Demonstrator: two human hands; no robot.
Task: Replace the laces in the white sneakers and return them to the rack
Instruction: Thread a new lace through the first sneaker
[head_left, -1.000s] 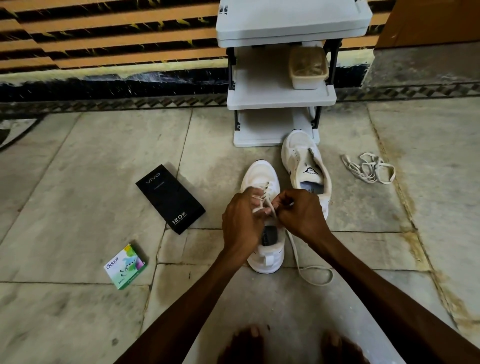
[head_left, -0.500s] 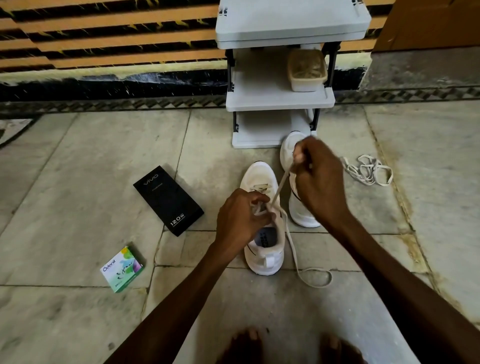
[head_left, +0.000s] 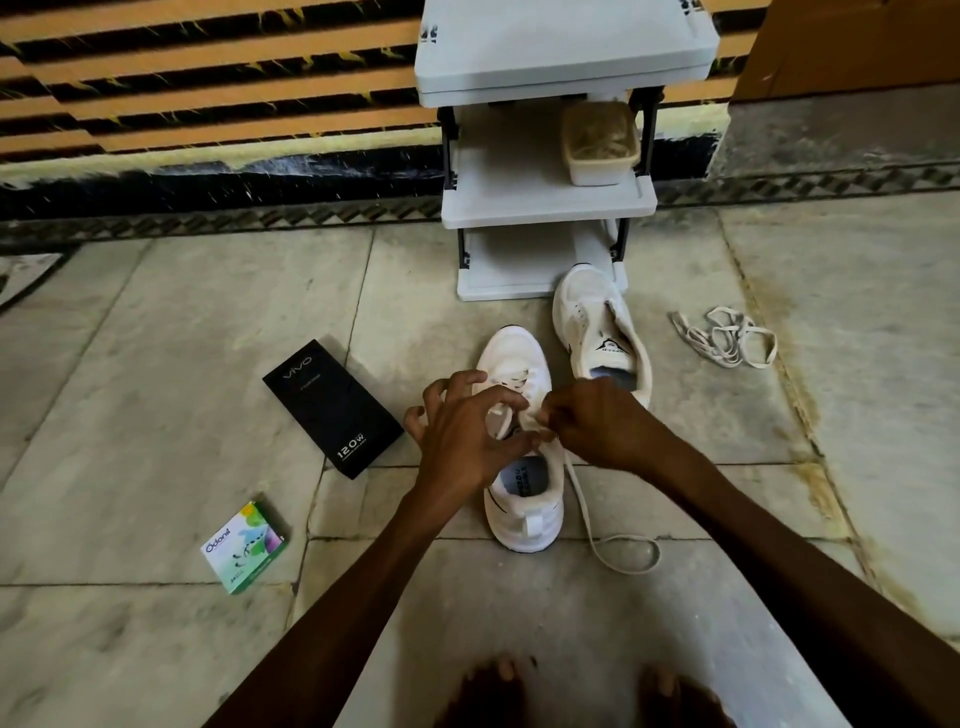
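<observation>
A white sneaker (head_left: 524, 514) stands on the floor in front of me, toe pointing away. My left hand (head_left: 462, 436) hovers over its eyelets, thumb and forefinger pinching the white lace (head_left: 587, 519) while the other fingers spread. My right hand (head_left: 597, 426) pinches the same lace right beside it. The lace's loose end trails in a loop on the floor to the right of the heel. The second white sneaker (head_left: 587, 317) lies unlaced behind, its toe at the foot of the white rack (head_left: 545, 202).
A heap of loose laces (head_left: 727, 338) lies on the floor at the right. A black box (head_left: 332, 405) and a small green box (head_left: 244, 545) lie at the left. A tub (head_left: 600, 145) sits on the rack's middle shelf. My bare feet (head_left: 498, 686) are at the bottom edge.
My right hand pulled the lace up and away toward the rack, then came back down to the eyelets. My left hand's outer fingers have spread.
</observation>
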